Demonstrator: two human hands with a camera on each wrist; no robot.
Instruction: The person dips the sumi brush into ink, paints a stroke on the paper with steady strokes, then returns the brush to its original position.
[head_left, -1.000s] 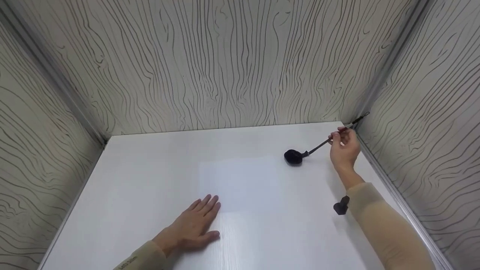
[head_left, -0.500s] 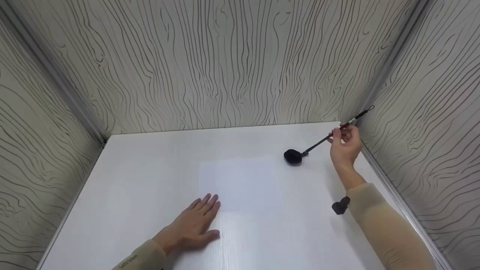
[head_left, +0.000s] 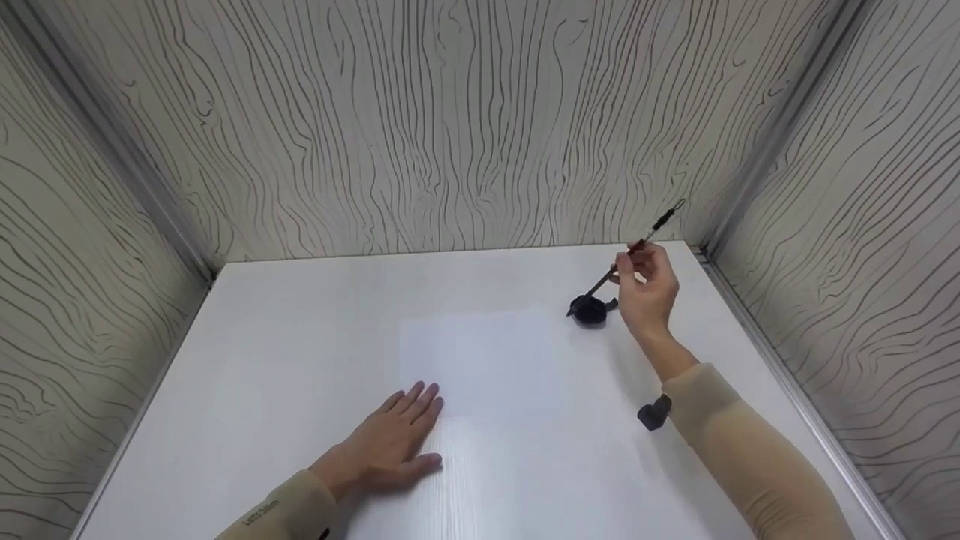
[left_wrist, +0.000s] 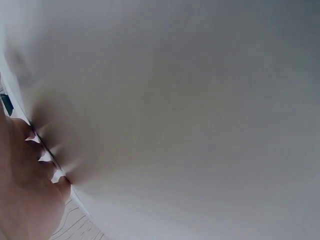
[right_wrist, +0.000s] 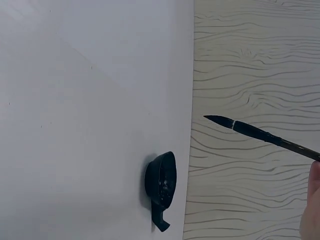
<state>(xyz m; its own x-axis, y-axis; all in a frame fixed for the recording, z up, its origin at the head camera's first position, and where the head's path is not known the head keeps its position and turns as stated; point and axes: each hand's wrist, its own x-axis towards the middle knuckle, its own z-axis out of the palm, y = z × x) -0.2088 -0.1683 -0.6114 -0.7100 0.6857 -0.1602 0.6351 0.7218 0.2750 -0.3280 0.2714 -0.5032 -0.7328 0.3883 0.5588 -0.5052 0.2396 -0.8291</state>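
My right hand (head_left: 646, 292) pinches a calligraphy brush (head_left: 602, 280) with a dark handle and a hanging loop at its top end. In the right wrist view the brush's black pointed tip (right_wrist: 219, 120) is up in the air, apart from the small black ink dish (right_wrist: 161, 180). That dish has a short stub handle and holds dark, glossy liquid. From the head, the tip overlaps the dish's left side. My left hand (head_left: 386, 442) lies flat with fingers spread, fingertips at the lower left of a white paper sheet (head_left: 484, 360).
The white table (head_left: 300, 315) is bounded by wood-grain patterned panels (head_left: 450, 135) at the back and sides, with grey metal rails (head_left: 127, 150) in the corners. A small black device (head_left: 654, 412) is worn on my right sleeve.
My right hand has moved left, lifting the brush out of the ink dish; its tip now shows past the dish's left side. My left hand has stayed in place.
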